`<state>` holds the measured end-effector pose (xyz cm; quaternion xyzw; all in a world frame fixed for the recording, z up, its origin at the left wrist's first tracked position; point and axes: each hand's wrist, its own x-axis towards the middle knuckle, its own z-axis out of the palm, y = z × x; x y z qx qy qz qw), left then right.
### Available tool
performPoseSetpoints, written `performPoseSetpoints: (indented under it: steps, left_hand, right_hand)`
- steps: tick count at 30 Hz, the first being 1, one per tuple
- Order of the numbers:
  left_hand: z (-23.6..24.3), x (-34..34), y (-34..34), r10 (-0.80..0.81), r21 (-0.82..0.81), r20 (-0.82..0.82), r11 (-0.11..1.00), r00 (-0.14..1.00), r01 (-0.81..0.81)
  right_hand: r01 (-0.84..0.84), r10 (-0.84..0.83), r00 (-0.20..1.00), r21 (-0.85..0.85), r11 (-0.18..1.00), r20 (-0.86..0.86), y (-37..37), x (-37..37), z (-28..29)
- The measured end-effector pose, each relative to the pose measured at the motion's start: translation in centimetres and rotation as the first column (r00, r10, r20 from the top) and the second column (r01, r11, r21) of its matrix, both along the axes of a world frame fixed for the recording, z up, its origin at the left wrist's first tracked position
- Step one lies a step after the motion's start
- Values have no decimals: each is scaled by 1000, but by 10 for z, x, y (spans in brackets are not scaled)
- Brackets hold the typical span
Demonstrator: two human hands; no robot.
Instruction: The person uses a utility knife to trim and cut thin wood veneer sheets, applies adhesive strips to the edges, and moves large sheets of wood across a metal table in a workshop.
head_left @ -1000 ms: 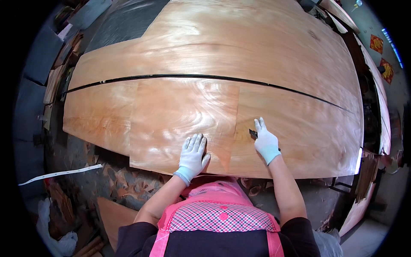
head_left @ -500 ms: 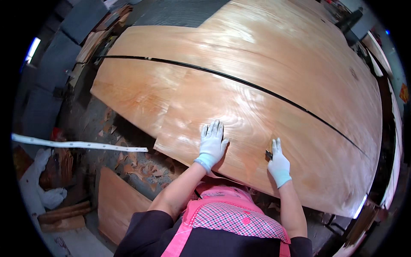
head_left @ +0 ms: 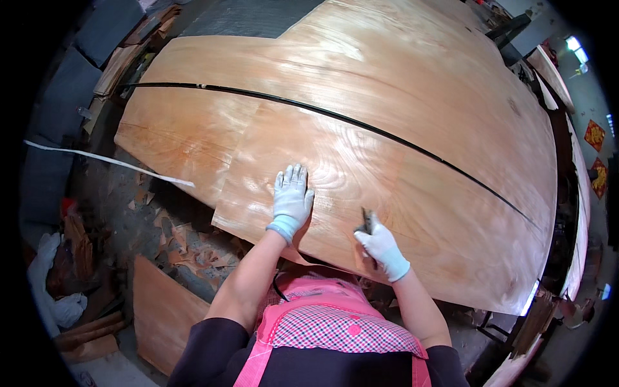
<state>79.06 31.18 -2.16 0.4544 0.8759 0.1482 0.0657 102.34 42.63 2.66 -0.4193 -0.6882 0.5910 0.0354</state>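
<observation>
Left hand: the left hand (head_left: 292,200), in a white glove with pale blue cuff, lies flat, palm down, with the fingers straight and nearly together; it has hold of nothing.
Right hand: the right hand (head_left: 385,250), gloved in the same way, is closed around a dark hand tool (head_left: 367,220).
Tool: it sticks out past the fingers, away from the person; from where I stand it is too blurred to tell its exact kind, or whether its tip touches the wood.
Wood sheet: the thin, light brown wood sheet (head_left: 335,161) is in front of the person, under the left hand and with its near edge close to the apron (head_left: 342,337), which is pink with a checked part.
Black strip: a long, narrow black strip (head_left: 367,125) runs across the wood, beyond both hands.
Far side: a wide wood surface (head_left: 412,71) spreads behind this strip, with a dark sheet (head_left: 232,19) at its upper left.
Floor: at the left, below the wood, there are many torn wood scraps (head_left: 184,245), and a loose board (head_left: 164,316) is near the person's left arm.
Left side: a thin white band (head_left: 109,161) stretches toward the wood, and a white plastic bag (head_left: 68,309) lies lower.
Right wall: two red and gold papers (head_left: 594,135) hang there.
</observation>
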Motion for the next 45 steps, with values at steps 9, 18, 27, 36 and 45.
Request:
performPoseSetpoints:
  steps: [9, 18, 27, 36, 45]
  left_hand:
    - [-12, -5, -3, 46, 134, 11, 990, 999, -47]
    - [-1, -4, -1, -21, -24, -62, 1000, 998, 20]
    - [9, 5, 2, 4, -111, -70, 994, 998, -12]
    - [18, 2, 3, 57, -71, 37, 996, 998, -54]
    - [21, -3, 7, 151, -7, 186, 988, 971, -153]
  right_hand:
    - [-556, 429, 825, 394, 732, 368, -31, -78, 3]
    - [-684, 501, 714, 335, 648, 489, -35, -87, -1]
    - [-945, 631, 324, 273, 180, 705, 50, -10, 47]
    - [-704, 809, 437, 710, 35, 394, 142, -28, 73]
    - [-736, 759, 269, 635, -235, 593, 85, -160, 27]
